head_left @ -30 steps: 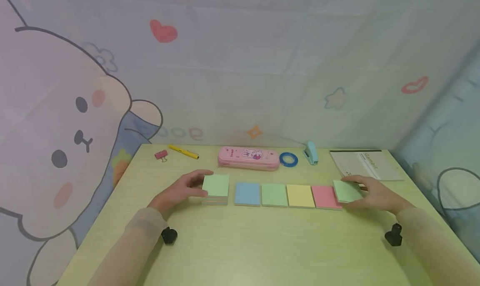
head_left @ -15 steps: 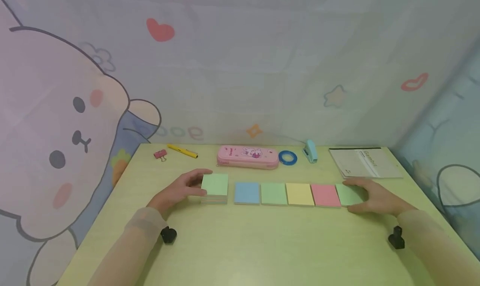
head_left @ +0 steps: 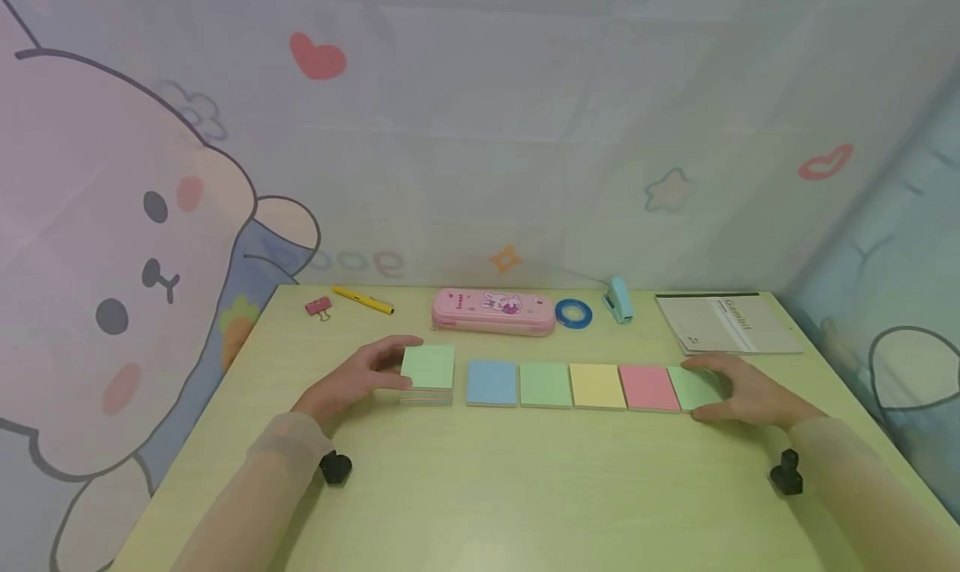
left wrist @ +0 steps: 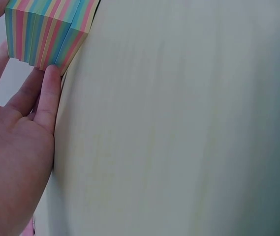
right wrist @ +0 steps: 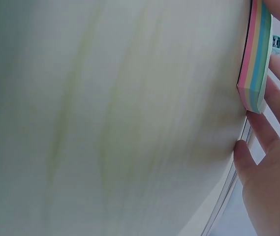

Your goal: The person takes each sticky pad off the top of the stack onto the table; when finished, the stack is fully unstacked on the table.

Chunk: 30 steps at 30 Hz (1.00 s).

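My left hand (head_left: pixel 358 382) grips a tall stack of sticky note pads (head_left: pixel 428 367) by its left side, thumb in front and fingers behind. Striped edges of pink, blue and yellow show on that stack (left wrist: pixel 44 37) in the left wrist view. To its right runs a row of flat pads: blue (head_left: pixel 492 383), green (head_left: pixel 545 385), yellow (head_left: pixel 597 387) and pink (head_left: pixel 649 388). At the row's right end my right hand (head_left: pixel 750 393) holds a green-topped sticky note pad (head_left: pixel 692 388) beside the pink one, thumb at its near edge. This pad's layered edge (right wrist: pixel 254 64) shows in the right wrist view.
Along the back of the table (head_left: pixel 495 489) lie a pink binder clip (head_left: pixel 318 306), a yellow pen (head_left: pixel 363 300), a pink pencil case (head_left: pixel 492 312), a roll of blue tape (head_left: pixel 573 313), a light blue stapler (head_left: pixel 618 300) and a notebook (head_left: pixel 727 323). A printed curtain hangs behind.
My right hand has lowered the green pad from a tilt over the pink pad's edge to lie flat beside it. My left hand has stayed on the stack.
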Each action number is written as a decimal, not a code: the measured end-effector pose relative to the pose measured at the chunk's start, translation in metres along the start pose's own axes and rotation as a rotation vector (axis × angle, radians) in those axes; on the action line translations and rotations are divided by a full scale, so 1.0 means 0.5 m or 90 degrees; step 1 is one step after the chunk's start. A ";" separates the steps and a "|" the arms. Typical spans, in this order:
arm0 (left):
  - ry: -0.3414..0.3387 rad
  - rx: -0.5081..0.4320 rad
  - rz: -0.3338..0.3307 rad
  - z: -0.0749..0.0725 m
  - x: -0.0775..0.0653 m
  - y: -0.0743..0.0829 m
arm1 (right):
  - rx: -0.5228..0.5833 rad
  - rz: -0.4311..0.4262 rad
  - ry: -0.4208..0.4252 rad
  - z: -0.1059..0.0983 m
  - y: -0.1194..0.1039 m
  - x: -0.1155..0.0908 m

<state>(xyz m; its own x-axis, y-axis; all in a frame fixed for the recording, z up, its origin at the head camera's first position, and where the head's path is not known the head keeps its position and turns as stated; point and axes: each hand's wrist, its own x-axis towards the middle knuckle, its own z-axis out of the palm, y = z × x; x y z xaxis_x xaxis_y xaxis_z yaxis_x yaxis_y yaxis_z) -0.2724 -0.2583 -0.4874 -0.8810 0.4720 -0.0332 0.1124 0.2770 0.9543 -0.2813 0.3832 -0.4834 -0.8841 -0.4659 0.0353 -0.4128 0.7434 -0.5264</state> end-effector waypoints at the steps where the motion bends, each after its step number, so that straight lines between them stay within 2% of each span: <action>1: 0.001 -0.002 -0.002 0.001 0.000 0.000 | 0.000 0.001 -0.001 0.000 0.000 0.000; 9: 0.002 -0.012 -0.014 0.001 0.000 -0.003 | -0.001 0.008 -0.001 0.001 0.000 -0.001; 25: -0.007 -0.025 -0.003 -0.005 0.002 -0.004 | 0.011 0.016 -0.006 -0.008 -0.012 -0.001; 30: -0.006 -0.020 0.002 -0.003 0.003 -0.003 | 0.061 0.020 0.019 -0.016 -0.046 0.005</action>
<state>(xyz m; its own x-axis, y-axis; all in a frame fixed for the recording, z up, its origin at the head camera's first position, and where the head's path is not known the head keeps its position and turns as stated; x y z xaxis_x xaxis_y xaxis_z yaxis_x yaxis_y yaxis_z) -0.2747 -0.2594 -0.4885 -0.8760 0.4811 -0.0338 0.1000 0.2497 0.9631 -0.2757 0.3691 -0.4644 -0.9034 -0.4267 0.0423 -0.3627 0.7080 -0.6059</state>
